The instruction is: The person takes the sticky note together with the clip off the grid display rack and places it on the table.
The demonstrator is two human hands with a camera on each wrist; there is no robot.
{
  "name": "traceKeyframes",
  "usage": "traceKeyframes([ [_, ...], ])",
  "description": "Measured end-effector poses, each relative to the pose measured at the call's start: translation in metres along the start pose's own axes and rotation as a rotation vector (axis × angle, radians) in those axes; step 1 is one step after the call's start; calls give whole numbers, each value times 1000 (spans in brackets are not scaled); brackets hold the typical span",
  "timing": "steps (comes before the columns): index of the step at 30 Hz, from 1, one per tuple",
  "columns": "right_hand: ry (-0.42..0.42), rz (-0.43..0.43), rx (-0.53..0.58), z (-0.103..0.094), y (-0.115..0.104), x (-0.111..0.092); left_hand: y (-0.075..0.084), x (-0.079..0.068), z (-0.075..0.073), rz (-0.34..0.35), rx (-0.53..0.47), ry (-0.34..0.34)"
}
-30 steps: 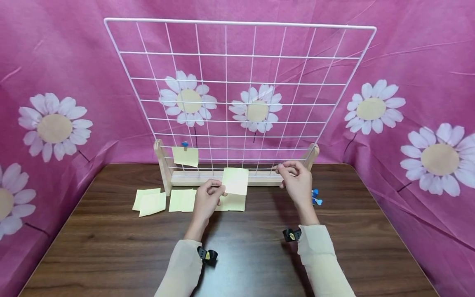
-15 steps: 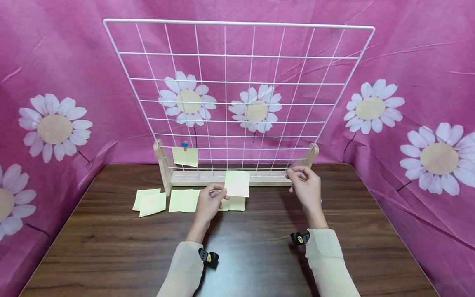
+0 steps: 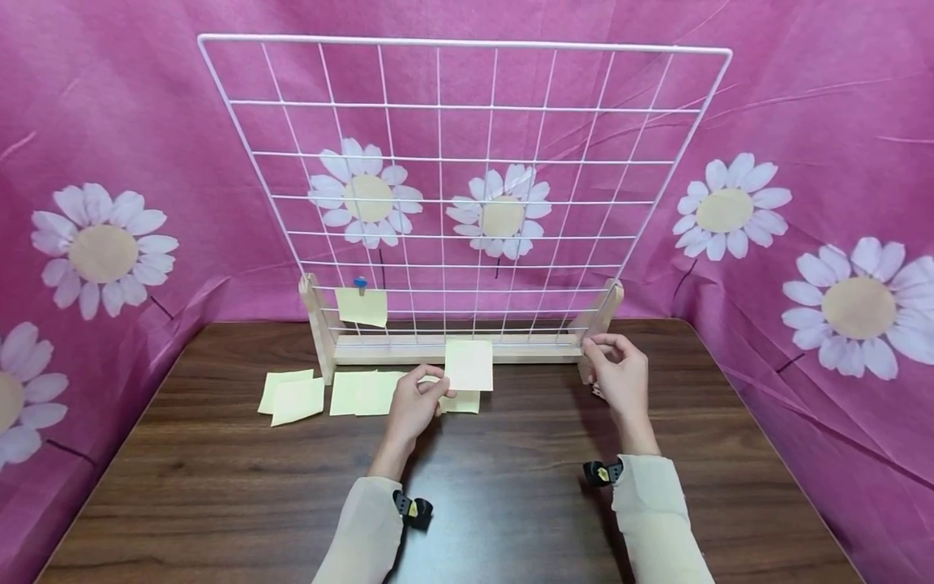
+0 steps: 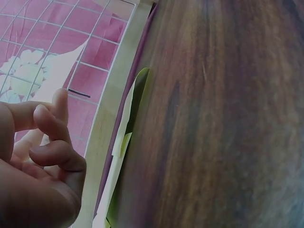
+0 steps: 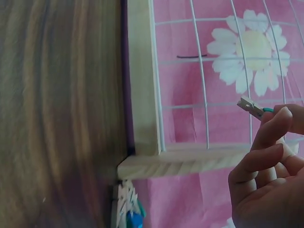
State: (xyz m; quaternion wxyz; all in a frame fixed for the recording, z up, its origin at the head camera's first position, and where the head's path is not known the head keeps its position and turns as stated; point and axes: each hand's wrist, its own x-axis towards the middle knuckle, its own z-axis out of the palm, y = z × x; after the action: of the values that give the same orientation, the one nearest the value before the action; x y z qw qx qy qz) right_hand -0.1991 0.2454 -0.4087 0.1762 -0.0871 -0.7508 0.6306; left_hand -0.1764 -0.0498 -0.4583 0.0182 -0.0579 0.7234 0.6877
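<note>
A pale yellow sticky note [image 3: 469,365] is pinched by its lower left corner in my left hand [image 3: 414,401], held up in front of the rack's wooden base. Between thumb and forefinger, my right hand [image 3: 623,381] pinches a small wooden clothespin [image 5: 251,107] with a teal decoration, near the rack's right foot. The white wire grid rack [image 3: 439,105] stands upright behind both hands. On its lower left, a blue-topped clothespin [image 3: 360,282] holds another yellow note [image 3: 362,307]. The clothespin in my right hand is hard to make out in the head view.
Yellow notes lie on the wooden table [image 3: 503,503], including an overlapping pair [image 3: 297,402] at the left and a row [image 3: 365,394] partly behind my left hand. A cluster of clothespins [image 5: 127,204] lies beside the rack's right foot. Pink flowered cloth [image 3: 467,16] surrounds the table.
My right hand has moved right and slightly down, still pinching, and now hides most of the clothespin cluster. My left hand and its sticky note have shifted slightly right and down.
</note>
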Motion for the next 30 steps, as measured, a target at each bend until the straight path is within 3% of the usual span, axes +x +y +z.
traceKeyframes([
  [8,10,51,-64,-13,11,-1,-5,-5,1,-45,87,-87],
  [30,-72,197,-238,-47,37,9,-12,-1,6,-53,125,-154],
])
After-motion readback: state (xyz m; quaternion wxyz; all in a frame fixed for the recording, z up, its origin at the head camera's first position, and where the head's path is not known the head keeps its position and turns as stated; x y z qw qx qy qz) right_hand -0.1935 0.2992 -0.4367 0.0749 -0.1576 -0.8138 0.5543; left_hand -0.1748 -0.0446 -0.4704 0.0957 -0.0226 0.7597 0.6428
